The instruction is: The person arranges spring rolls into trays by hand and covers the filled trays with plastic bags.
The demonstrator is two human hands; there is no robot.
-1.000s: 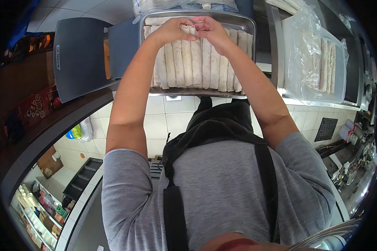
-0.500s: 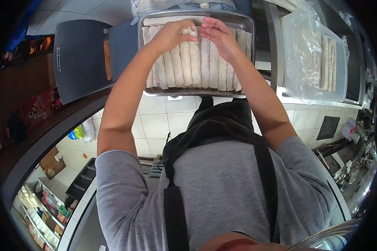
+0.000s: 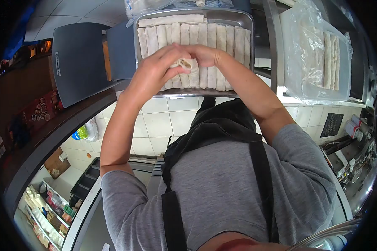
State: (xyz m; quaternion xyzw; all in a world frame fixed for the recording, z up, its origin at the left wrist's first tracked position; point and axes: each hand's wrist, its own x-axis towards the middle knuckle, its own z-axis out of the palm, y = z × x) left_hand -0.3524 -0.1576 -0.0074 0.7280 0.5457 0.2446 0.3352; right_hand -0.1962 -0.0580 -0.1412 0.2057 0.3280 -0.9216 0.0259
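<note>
Pale roll [image 3: 186, 64], upper centre of the frame, is pinched in the curled left hand [image 3: 160, 65] over a metal tray [image 3: 229, 17]; the right hand [image 3: 203, 55] lies alongside, fingers partly hidden, hold unclear.

The left hand [image 3: 157, 67] and right hand [image 3: 204, 55] partly hid the rolls [image 3: 203, 75]; the top edge cropped a plastic bag [image 3: 148, 6]; shelf goods [image 3: 56, 203] were indistinct.

Tray [image 3: 230, 16] seen as smooth, shiny metal, rolls [image 3: 212, 34] as matt w/ slightly wrinkled surf. Tub [image 3: 343, 85] made of smooth, transl. plast.; bag [image 3: 309, 54] seen as clear, glossy, crinkled plast. Apron [image 3: 220, 125] & shirt [image 3: 218, 184] made of matt cloth. Flr tiles [image 3: 158, 124] finished smooth.
</note>
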